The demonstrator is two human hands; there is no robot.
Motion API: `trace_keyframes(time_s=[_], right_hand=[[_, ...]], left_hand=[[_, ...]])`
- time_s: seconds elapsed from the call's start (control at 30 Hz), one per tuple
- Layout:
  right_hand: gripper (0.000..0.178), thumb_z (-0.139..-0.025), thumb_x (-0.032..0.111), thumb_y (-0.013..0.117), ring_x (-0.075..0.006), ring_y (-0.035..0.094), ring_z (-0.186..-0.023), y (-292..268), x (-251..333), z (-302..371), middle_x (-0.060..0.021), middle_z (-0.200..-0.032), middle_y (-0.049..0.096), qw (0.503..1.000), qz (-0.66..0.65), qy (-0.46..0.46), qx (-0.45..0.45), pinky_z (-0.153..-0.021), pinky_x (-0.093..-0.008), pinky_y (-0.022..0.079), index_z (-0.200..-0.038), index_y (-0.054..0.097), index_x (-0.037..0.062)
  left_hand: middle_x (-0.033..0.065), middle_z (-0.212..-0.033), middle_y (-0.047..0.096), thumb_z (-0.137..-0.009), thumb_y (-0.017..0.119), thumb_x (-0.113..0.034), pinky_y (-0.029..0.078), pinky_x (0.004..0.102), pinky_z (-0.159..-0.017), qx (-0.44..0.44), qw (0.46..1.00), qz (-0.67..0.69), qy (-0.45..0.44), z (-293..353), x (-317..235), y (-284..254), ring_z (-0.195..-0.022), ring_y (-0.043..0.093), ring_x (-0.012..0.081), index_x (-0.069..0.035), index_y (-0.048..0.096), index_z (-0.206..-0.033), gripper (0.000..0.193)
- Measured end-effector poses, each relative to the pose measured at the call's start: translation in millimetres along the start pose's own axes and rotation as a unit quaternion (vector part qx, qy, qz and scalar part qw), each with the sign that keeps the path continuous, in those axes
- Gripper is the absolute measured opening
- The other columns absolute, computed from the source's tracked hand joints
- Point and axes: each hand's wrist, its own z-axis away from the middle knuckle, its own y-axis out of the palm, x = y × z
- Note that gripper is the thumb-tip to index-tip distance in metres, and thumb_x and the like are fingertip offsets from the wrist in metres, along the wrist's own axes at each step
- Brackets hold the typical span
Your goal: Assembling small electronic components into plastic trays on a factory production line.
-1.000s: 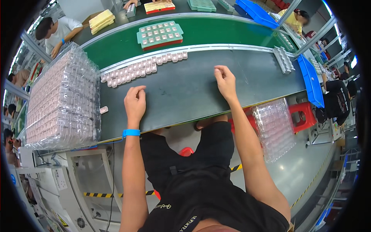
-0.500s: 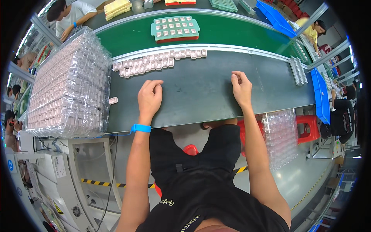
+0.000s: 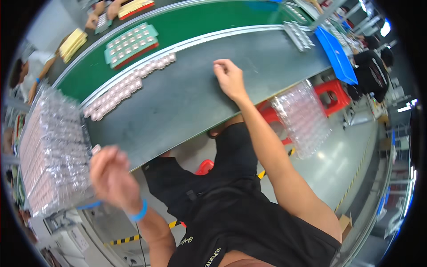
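My left hand (image 3: 113, 175), smeared by motion, is at the table's left front edge beside the wrapped stack (image 3: 55, 147) of pale pink trays. Just beyond its fingers a single small pink cup-like piece (image 3: 96, 149) shows in part. Whether the hand touches that piece cannot be made out. Over the middle of the dark table (image 3: 178, 102), my right hand (image 3: 230, 79) is loosely closed, fingers curled, with nothing seen in it. Rows of similar pink pieces (image 3: 118, 96) lie along the table's far left rail, away from both hands.
Beyond the rail, a green conveyor (image 3: 191, 29) carries a teal tray (image 3: 131, 44) of pink pieces. A grey moulded tray (image 3: 299, 36) and blue bin (image 3: 336, 55) are at the right. Another wrapped stack (image 3: 302, 120) rests by a red stool (image 3: 331, 98). Co-workers sit around the line.
The view has swung toward the left. My left hand has moved left and nearer to me, to the lone pink piece by the wrapped stack. My right hand stays curled over the table.
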Motion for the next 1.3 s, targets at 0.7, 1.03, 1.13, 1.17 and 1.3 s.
trace_keyframes(time_s=[0.7, 1.03, 1.13, 1.17, 1.3], right_hand=[[0.017, -0.099, 0.014, 0.064, -0.0093, 0.057, -0.068, -155.3, -31.6, 83.5, -0.0035, -0.077, 0.064, 0.964, 0.072, 0.009, -0.256, -0.064, -0.0276, 0.049, -0.109, 0.068, 0.0011], [0.038, -0.087, 0.034, 0.073, -0.038, 0.058, -0.118, -329.6, -169.5, 189.7, -0.0171, -0.12, 0.064, 0.789, 0.551, 0.262, -0.074, -0.096, -0.0504, 0.05, -0.118, 0.07, 0.0137], [0.036, -0.085, 0.033, 0.076, -0.0377, 0.062, -0.113, -322.6, -169.8, 182.2, -0.0173, -0.117, 0.066, 0.801, 0.536, 0.266, -0.021, -0.094, -0.0494, 0.052, -0.116, 0.071, 0.0136], [0.035, -0.084, 0.031, 0.077, -0.0379, 0.064, -0.111, -325.0, -169.9, 180.7, -0.0182, -0.116, 0.067, 0.803, 0.522, 0.288, -0.018, -0.092, -0.0484, 0.053, -0.114, 0.071, 0.0132], [0.024, -0.084, 0.027, 0.075, -0.0354, 0.069, -0.099, -352.9, -197.5, 193.1, -0.016, -0.101, 0.072, 0.833, 0.498, 0.242, -0.019, -0.085, -0.0463, 0.054, -0.101, 0.075, 0.009]], left_hand=[[-0.0041, -0.096, 0.046, -0.097, 0.06, -0.027, 0.038, 0.0393, -0.072, 0.228, 0.905, 0.355, -0.052, 12.1, -136.4, 75.7, -0.094, 0.044, 0.0223, -0.014, 0.055, -0.101, 0.015], [-0.0081, -0.115, 0.056, -0.094, 0.07, -0.032, 0.038, 0.0409, -0.086, 0.379, 0.906, 0.187, -0.015, -5.0, -109.5, 78.7, -0.107, 0.045, 0.0214, -0.019, 0.059, -0.11, 0.023], [0.008, -0.1, 0.053, -0.089, 0.061, -0.018, 0.037, 0.0333, -0.071, 0.318, 0.94, 0.115, -0.045, 8.3, -52.2, 69.7, -0.088, 0.047, 0.0212, -0.003, 0.069, -0.111, 0.027], [0.012, -0.103, 0.056, -0.088, 0.062, -0.02, 0.041, 0.0355, -0.078, 0.311, 0.949, 0.028, -0.04, 9.7, -34.1, 70.8, -0.093, 0.051, 0.024, 0.0, 0.068, -0.111, 0.031], [0.0152, -0.113, 0.063, -0.091, 0.054, 0.002, 0.046, 0.0305, -0.088, 0.281, 0.936, -0.16, -0.137, 18.8, 40.5, 74.1, -0.104, 0.058, 0.0219, 0.005, 0.067, -0.112, 0.025]])
